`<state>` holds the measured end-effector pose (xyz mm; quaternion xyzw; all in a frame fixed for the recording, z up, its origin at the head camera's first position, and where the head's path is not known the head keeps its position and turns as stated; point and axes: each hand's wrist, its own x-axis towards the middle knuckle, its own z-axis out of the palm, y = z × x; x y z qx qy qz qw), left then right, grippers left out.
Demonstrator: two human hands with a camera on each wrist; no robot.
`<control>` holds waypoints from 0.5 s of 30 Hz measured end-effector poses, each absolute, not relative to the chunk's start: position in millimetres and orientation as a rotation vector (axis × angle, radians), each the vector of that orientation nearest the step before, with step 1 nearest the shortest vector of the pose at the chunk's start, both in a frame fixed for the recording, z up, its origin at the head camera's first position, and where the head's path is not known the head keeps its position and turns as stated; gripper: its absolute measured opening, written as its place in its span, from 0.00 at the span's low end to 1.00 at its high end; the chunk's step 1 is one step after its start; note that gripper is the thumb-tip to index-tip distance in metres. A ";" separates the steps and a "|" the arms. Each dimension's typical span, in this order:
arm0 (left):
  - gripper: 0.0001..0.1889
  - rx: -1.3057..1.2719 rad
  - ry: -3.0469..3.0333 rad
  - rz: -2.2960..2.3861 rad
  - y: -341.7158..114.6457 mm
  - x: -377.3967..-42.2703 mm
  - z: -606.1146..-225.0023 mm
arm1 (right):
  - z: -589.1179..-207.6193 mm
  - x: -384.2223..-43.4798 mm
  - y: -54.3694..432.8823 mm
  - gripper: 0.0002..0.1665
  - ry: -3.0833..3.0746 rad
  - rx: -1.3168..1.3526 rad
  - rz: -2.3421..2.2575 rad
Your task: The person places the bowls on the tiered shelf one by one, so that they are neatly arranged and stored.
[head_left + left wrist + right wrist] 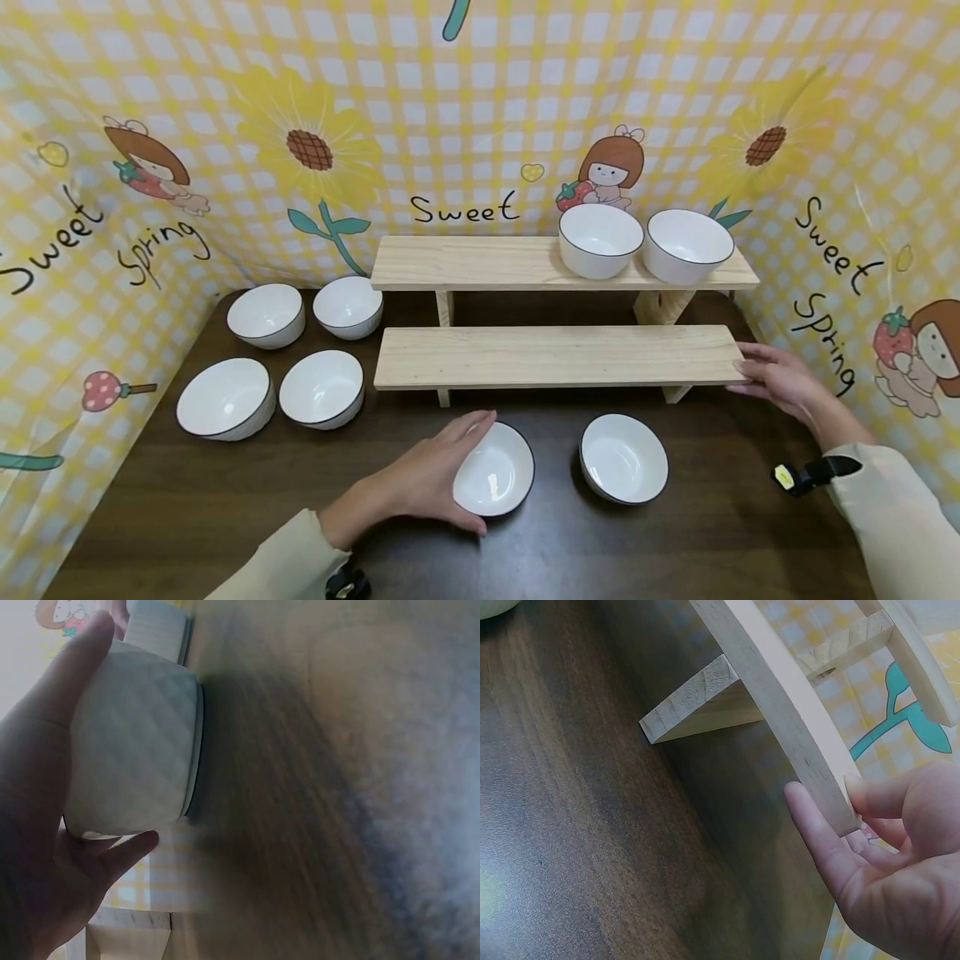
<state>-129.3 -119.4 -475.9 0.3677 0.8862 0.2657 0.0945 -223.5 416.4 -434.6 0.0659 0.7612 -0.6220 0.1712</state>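
Got left fingers wrapped round that lower-center bowl, in frame just below the long, sideways-running lower shelf pinched by right fingers.

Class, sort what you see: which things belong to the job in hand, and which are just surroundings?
Seemingly part of the job:
left hand, gripping a white bowl;
right hand, holding the end of the lower shelf;
upper shelf with two bowls;
probably the other front bowl and four bowls at left.

Just surroundings:
dark table;
yellow-checked cloth;
black wrist straps.
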 end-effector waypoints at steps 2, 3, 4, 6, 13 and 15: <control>0.71 1.068 2.608 0.816 -117.9 -129.6 -476.1 | -435.5 -224.1 417.1 0.42 2.159 0.194 -1.768; 0.71 1.059 2.597 0.831 -117.2 -129.7 -475.9 | -436.0 -224.5 417.7 0.42 2.167 0.184 -1.755; 0.71 1.053 2.592 0.833 -116.6 -130.2 -475.6 | -435.7 -224.6 417.5 0.42 2.162 0.193 -1.763; 0.70 1.053 2.590 0.833 -115.3 -131.0 -475.0 | -435.2 -224.9 417.6 0.42 2.165 0.191 -1.759; 0.68 1.076 2.608 0.798 -112.6 -131.6 -473.9 | -433.9 -224.1 416.1 0.41 2.174 0.187 -1.739; 0.68 1.078 2.616 0.785 -112.2 -131.4 -474.0 | -434.0 -223.6 415.3 0.40 2.186 0.180 -1.720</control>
